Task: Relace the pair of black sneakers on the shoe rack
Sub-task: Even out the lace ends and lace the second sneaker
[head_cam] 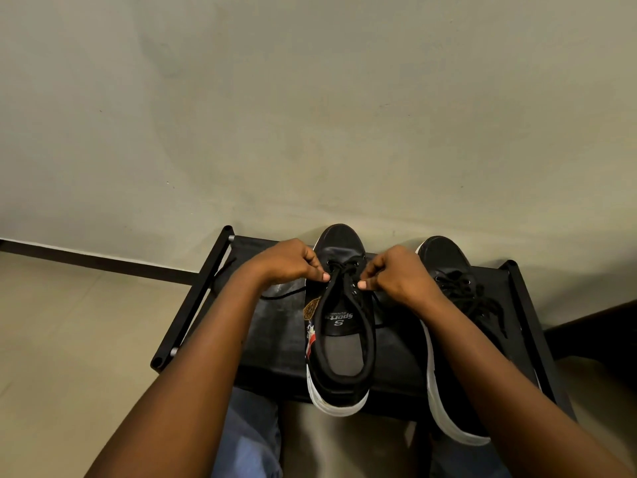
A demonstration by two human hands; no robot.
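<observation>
Two black sneakers with white soles stand on the black shoe rack [275, 339], toes toward the wall. The left sneaker [339, 343] has its tongue showing and a black lace [344, 269] crossing its upper eyelets. My left hand [289, 260] pinches the lace at the shoe's left side, and my right hand [393, 276] pinches it at the right side. One loose lace end [275, 295] trails left over the rack top. The right sneaker [458, 305] is laced, and my right forearm covers part of it.
The rack stands against a plain beige wall [310, 115], with tiled floor [69, 339] to its left. A dark object [603, 326] sits at the right edge. My knees in blue jeans [251, 439] are just below the rack's front edge.
</observation>
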